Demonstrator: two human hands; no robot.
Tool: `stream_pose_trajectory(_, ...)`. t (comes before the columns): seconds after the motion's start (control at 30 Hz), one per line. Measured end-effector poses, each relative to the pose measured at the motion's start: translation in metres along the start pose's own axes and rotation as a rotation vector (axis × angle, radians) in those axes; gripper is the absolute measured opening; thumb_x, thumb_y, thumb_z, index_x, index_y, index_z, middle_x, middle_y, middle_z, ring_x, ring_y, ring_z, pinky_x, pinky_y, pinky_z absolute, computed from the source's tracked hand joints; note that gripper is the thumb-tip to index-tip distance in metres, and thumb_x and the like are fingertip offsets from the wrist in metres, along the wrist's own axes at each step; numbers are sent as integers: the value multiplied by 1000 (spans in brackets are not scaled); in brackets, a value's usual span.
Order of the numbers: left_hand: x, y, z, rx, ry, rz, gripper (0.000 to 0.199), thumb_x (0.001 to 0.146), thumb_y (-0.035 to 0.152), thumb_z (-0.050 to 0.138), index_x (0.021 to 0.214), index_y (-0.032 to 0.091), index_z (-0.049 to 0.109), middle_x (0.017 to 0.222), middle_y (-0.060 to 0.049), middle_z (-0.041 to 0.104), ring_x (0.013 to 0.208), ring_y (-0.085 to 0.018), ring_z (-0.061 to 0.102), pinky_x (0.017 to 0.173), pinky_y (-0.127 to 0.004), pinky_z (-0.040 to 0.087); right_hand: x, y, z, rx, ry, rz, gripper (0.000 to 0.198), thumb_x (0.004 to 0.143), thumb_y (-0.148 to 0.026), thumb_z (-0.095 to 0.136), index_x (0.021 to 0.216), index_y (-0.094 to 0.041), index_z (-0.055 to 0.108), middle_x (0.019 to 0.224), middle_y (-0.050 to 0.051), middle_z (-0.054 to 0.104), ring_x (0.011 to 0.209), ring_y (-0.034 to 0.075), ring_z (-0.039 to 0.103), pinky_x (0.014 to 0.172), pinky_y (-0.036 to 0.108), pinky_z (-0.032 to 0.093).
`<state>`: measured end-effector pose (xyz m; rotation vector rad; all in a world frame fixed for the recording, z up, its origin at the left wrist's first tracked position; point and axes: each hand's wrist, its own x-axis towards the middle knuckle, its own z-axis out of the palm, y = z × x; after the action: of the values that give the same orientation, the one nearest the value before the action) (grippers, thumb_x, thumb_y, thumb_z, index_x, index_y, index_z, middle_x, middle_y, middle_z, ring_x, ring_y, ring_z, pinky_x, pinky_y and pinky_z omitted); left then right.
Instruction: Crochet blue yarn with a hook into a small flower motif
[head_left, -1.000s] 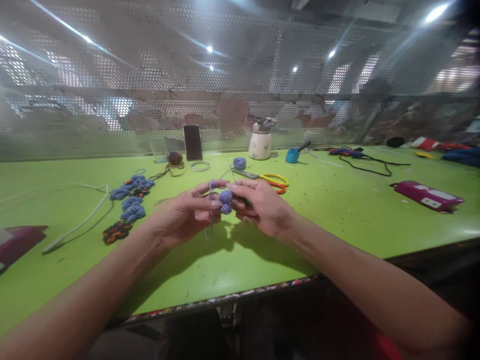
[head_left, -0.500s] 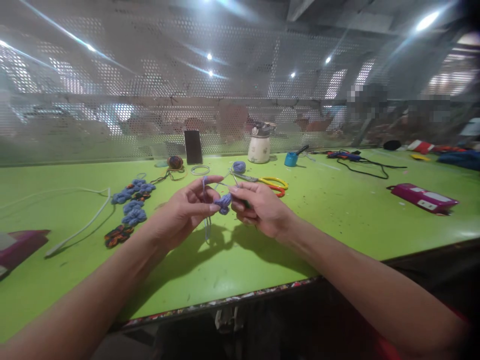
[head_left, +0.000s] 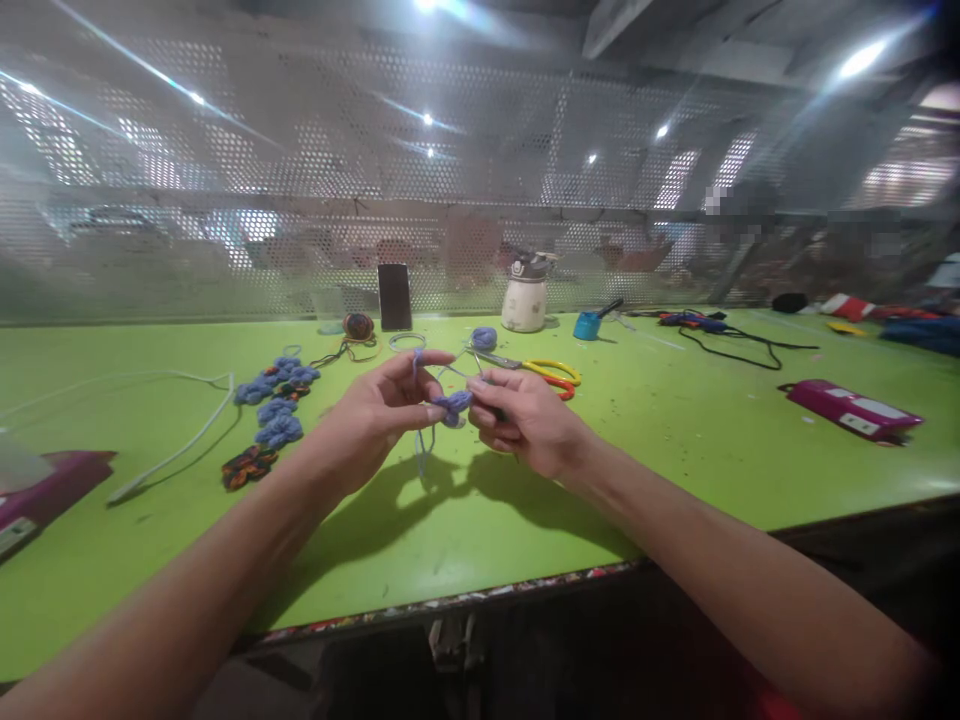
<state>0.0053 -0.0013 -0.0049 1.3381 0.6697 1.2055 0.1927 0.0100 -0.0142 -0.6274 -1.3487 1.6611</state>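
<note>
Dark phone (head_left: 394, 297) standing up by the perforated screen (head_left: 465, 130), whitish bottle (head_left: 524, 306) to its right, then a little blue pot (head_left: 586, 326), plus a purple power strip (head_left: 851, 408) way over right on the green tabletop (head_left: 667, 480).

Left forearm (head_left: 217, 545), bare, comes in from the near left, angled far and right. Right forearm (head_left: 697, 550), also bare, mirrors it from the near right. Wrists look roughly straight. Hands meet around center, fingertips close. Left hand (head_left: 379, 400): thumb (head_left: 420, 414) in a pinch, index finger (head_left: 435, 357) raised, pointing right. Right hand (head_left: 529, 415): thumb and forefinger pinched, other fingers curled under.
</note>
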Motion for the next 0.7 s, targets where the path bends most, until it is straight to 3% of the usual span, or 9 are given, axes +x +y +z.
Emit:
stream_pose_trajectory(0.27,2,2,-2,-163,27,-205,54,68,-2,73,119,15,65,79,-1,69,70,-11,65,69,-21,52,-1,1,3,-55,87,5,20,80,-26,67,72,-16,52,51,-8,49,35,1,26,35,15,18)
stream_pose_trajectory(0.7,3,1,-4,-45,1,-159,56,70,1,74,123,15,63,80,-1,70,74,-13,64,74,-25,46,1,5,-1,-114,93,-23,25,77,-32,72,71,-16,53,51,-7,51,36,2,31,36,16,22)
